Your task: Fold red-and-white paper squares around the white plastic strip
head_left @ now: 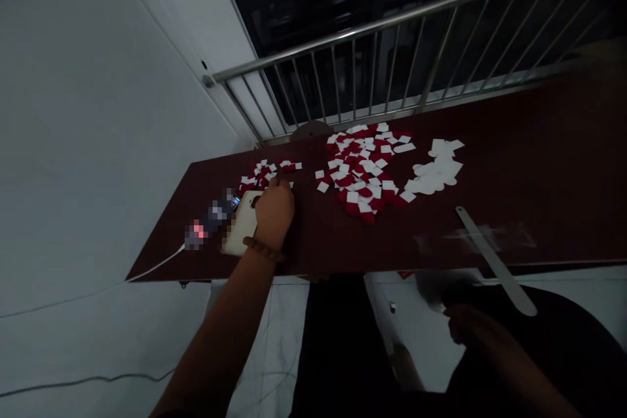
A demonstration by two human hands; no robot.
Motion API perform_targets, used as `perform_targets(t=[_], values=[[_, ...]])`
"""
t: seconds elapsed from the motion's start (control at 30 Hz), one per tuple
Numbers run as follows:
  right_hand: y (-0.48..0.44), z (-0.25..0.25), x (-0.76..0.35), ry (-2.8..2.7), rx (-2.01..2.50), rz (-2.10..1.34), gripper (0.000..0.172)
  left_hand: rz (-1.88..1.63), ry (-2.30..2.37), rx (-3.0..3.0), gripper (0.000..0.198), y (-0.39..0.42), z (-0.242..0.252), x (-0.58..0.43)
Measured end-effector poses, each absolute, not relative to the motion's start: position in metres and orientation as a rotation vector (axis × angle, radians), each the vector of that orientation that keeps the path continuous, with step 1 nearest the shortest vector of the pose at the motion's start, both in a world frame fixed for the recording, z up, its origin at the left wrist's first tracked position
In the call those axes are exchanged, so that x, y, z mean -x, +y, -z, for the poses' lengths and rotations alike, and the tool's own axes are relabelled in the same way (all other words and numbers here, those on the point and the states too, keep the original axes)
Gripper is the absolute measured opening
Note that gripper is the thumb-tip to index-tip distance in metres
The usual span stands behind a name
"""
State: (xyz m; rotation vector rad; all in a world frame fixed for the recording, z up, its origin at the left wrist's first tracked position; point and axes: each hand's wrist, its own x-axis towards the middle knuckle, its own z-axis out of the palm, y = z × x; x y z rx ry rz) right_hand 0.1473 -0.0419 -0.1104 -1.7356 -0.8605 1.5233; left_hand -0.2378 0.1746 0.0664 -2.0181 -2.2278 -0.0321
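Observation:
My left hand, with a beaded bracelet at the wrist, rests on the table with its fingers curled down. It is beside a small pile of red-and-white pieces and partly covers a cream phone case. Whatever its fingertips hold, if anything, is hidden. Low at the right, off the table's front edge, my right hand is closed above my lap. A small pale bit shows at its fingertips, too dim to name. A larger heap of red-and-white pieces lies mid-table.
A phone with a white cable lies at the left. White rounded pieces form a pile right of the heap. A long flat pale strip juts over the front edge. Behind the table runs a metal railing.

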Motion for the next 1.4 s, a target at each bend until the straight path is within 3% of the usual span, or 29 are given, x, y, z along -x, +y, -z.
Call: perform_targets(t=[0.27, 0.5, 0.73, 0.8, 0.93, 1.0, 1.13, 1.4], values=[[-0.044, 0.103, -0.139, -0.882, 1.728, -1.386, 0.039, 0.021, -2.251, 1.971, 0.033, 0.180, -0.065, 0.239], [-0.050, 0.113, -0.146, -1.096, 1.747, -1.471, 0.043, 0.033, -2.088, 2.108, 0.034, 0.168, -0.065, 0.229], [-0.040, 0.112, -0.146, -1.269, 1.684, -1.472, 0.042, 0.032, -2.208, 2.060, 0.033, 0.171, -0.082, 0.223], [-0.036, 0.113, -0.145, -1.264, 1.646, -1.478, 0.040, 0.240, -2.232, 2.052, 0.025, 0.147, -0.091, 0.212], [-0.031, 0.101, -0.142, -1.155, 1.641, -1.473, 0.035, 1.288, -2.436, 2.316, 0.009, 0.064, -0.081, 0.150], [-0.030, 0.085, -0.141, -1.081, 1.628, -1.404, 0.035, 1.642, -2.762, 2.545, 0.012, 0.025, -0.058, 0.109], [-0.031, 0.043, -0.142, -0.887, 1.433, -1.255, 0.036, 1.915, -3.387, 2.504, 0.018, -0.007, -0.014, 0.033], [-0.030, 0.002, -0.159, -0.734, 1.456, -1.253, 0.030, 2.189, -3.376, 2.446, 0.020, 0.011, -0.007, -0.025]])
